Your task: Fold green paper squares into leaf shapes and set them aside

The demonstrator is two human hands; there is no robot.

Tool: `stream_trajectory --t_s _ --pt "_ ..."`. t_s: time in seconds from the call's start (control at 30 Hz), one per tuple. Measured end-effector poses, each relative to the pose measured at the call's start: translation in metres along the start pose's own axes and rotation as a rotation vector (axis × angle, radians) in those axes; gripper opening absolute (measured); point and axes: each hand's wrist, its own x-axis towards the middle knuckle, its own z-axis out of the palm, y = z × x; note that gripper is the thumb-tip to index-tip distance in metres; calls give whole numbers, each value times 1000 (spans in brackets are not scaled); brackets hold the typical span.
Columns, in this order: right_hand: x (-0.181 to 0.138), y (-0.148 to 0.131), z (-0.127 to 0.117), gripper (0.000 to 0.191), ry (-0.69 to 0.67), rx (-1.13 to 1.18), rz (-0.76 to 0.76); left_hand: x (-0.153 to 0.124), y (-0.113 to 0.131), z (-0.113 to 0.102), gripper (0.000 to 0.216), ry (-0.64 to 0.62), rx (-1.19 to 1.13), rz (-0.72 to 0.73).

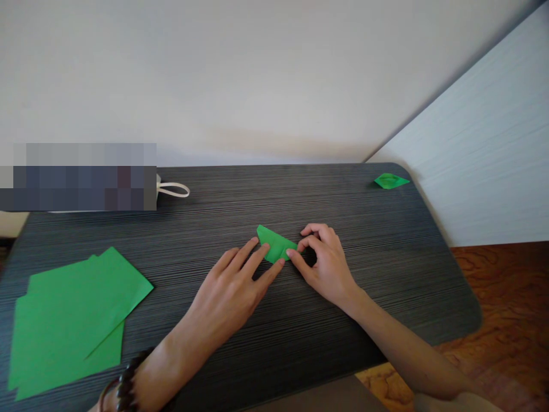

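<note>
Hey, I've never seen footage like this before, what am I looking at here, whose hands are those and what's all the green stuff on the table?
This is a single picture from a camera worn on a person's head, looking forward and down, so the two bare hands are that person's own. There is no machine. The left hand, with a dark bead bracelet on its wrist, lays its fingertips on a small folded green paper in the middle of the dark wood-grain table. The right hand pinches the same paper's right end. At the near left lies a stack of flat green sheets. At the far right corner sits a finished-looking green folded piece. A white loop lies at the far left, beside a blurred-out patch.
</note>
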Motion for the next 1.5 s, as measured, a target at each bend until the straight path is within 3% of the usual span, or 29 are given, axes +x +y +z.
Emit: stream_trajectory --t_s 1.07,1.5 --pt "2 0 1 15 -4 -15 2 5 12 -5 34 -28 4 -73" --pt "0 2 -7 23 -42 99 -30 6 12 -6 32 -9 -25 -91"
